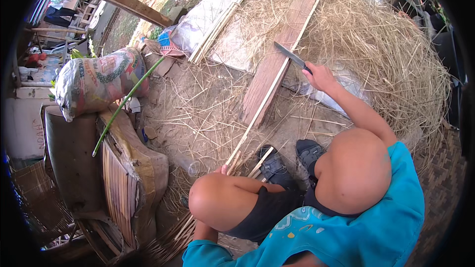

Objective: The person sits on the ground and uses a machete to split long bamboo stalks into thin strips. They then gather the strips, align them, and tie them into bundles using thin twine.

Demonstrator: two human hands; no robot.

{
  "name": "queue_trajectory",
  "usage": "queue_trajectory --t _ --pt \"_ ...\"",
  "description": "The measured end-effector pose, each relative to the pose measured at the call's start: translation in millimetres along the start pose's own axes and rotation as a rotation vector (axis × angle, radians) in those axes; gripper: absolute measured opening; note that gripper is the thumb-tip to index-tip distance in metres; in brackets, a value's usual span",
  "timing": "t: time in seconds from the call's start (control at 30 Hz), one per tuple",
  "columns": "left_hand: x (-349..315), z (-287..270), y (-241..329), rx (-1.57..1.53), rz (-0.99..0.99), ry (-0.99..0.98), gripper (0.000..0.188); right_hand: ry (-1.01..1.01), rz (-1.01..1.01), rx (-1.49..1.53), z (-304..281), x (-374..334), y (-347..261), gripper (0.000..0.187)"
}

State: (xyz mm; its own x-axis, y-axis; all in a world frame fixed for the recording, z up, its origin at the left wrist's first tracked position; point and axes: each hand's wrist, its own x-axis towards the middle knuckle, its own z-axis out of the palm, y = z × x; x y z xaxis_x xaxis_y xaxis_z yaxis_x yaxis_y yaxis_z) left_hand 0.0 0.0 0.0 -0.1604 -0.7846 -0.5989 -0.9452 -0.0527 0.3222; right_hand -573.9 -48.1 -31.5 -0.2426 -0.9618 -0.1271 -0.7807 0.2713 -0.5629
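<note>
My right hand [320,77] is closed around the dark handle of a knife [291,57]. Its blade lies across a long, pale bamboo strip [267,96], over a worn wooden plank [297,17]. The strip slants from the far end of the plank down toward my left knee. There my left hand [224,169] shows only a fingertip or two beside the strip's near end and appears to grip it; my knee hides the rest. More cut strips [262,163] lie by my feet.
Thin shavings [386,54] are heaped at the right. A bundle of long strips [227,17] rests on sacking beyond. On the left, a stuffed sack [101,76] sits above a worn seat [74,163], with a green stalk [126,101] leaning across it.
</note>
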Motion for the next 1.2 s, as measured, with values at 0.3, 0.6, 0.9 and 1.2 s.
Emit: queue_trajectory --t 0.3,0.6,0.9,1.2 --pt "23 14 45 -0.238 0.214 -0.008 0.048 0.229 0.147 -0.042 -46 -26 58 0.035" --pt "56 7 88 -0.637 -0.008 -0.252 0.049 0.007 -0.164 -0.054 1 -42 -5 0.041" --pt "61 17 85 -0.250 0.305 0.109 0.053 -0.131 -0.356 -0.110 19 -55 -62 0.042" --pt "-20 -4 18 -0.142 -0.095 -0.006 0.048 0.290 0.232 -0.089 -100 22 66 0.038"
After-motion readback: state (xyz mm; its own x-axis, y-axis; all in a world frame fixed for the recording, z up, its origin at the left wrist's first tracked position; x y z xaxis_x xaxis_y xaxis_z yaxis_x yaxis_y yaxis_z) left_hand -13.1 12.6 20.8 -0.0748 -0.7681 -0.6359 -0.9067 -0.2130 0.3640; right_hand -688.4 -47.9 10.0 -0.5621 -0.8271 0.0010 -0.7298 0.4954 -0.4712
